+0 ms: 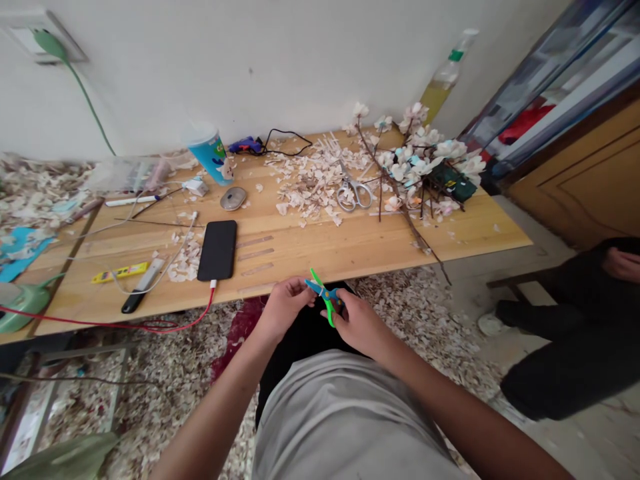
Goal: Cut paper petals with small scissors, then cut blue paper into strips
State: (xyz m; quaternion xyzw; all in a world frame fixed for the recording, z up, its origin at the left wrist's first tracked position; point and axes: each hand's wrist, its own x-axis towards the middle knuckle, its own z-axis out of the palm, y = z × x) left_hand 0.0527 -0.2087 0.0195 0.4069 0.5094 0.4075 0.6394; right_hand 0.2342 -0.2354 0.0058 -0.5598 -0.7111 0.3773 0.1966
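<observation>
My right hand (357, 320) is closed round the handles of small blue and green scissors (327, 295), held over my lap by the table's front edge. Their blades are spread apart and point up and to the left. Close to the blade tips, my left hand (287, 301) is closed in a pinch. Whatever lies between its fingertips is too small or hidden to make out. On the table beyond, pale shell-like flakes (313, 187) lie in a heap, with grey-handled scissors (354, 195) among them. Branches with white petal flowers (420, 160) rest to the right of the heap.
The wooden table (310, 250) carries a black phone (217, 250) on a red cable, a blue cup (213, 157), a box cutter (143, 285) and a purple glue gun (246, 145). A bottle (443, 83) stands by the wall. A seated person's leg (575, 360) is at right.
</observation>
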